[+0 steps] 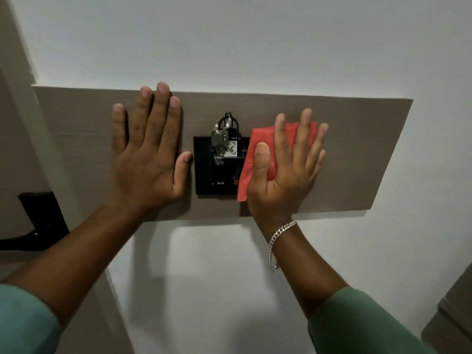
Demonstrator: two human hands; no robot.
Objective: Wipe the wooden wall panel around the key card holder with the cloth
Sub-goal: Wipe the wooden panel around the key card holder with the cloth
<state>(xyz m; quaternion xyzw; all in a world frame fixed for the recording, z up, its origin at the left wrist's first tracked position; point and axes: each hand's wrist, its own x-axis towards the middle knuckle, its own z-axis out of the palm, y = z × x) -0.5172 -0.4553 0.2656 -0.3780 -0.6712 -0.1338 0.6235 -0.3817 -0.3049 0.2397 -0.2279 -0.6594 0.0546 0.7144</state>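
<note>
Cloth [245, 180] pressed to panel [357, 154] under right hand [286, 180], fingers spread straight. Left hand [145, 162] flat on panel beside card holder [204, 169], fingers straight.

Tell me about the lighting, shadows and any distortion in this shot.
Head view: dim, even light, no glare; soft arm shadows fall on the white wall below the wooden panel; the wide-angle lens slants the panel and bows the brown frame at left.

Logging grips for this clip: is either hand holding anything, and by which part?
Nothing is gripped. The right hand presses the cloth, over its middle, against the panel; the left hand lies bare on it.
</note>
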